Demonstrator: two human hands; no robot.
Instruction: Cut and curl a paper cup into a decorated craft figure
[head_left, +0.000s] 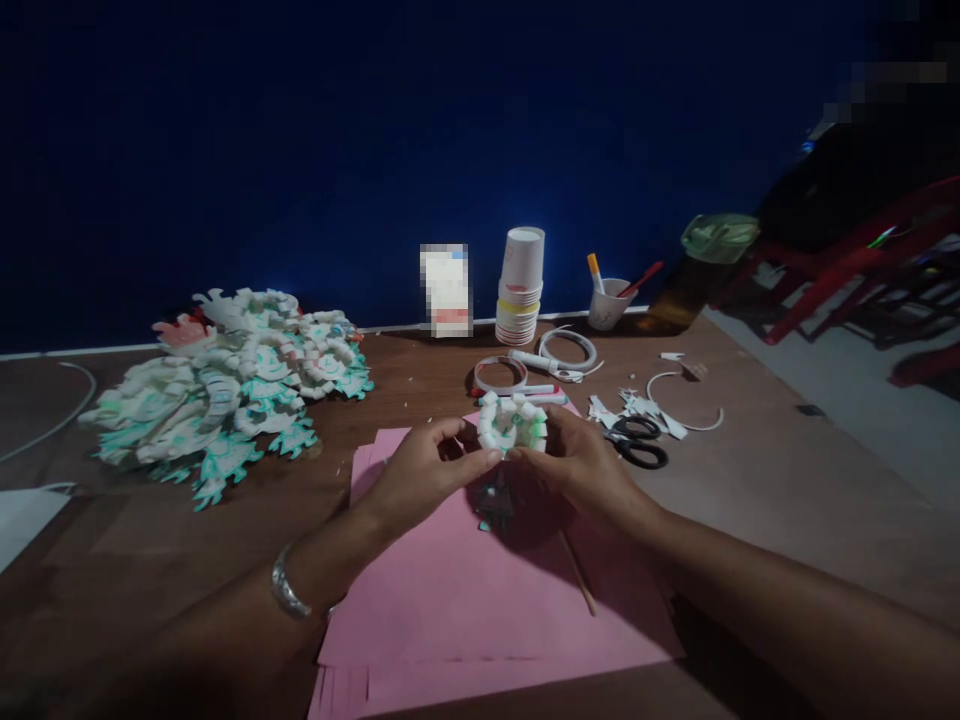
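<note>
From my remote post I found the left hand (431, 458) and right hand (592, 462) both gripping a white ring (513, 425) by its near side, above the far part of the pink paper (465, 620). A stick (579, 575) lay on that paper. Scissors (643, 442) sat just beside the right hand, narrowing its room; the pile (255, 385) stood well apart from the left. Cups (519, 290) stood near the table's (757, 490) far edge; its right edge ran well beyond the scissors.
</note>
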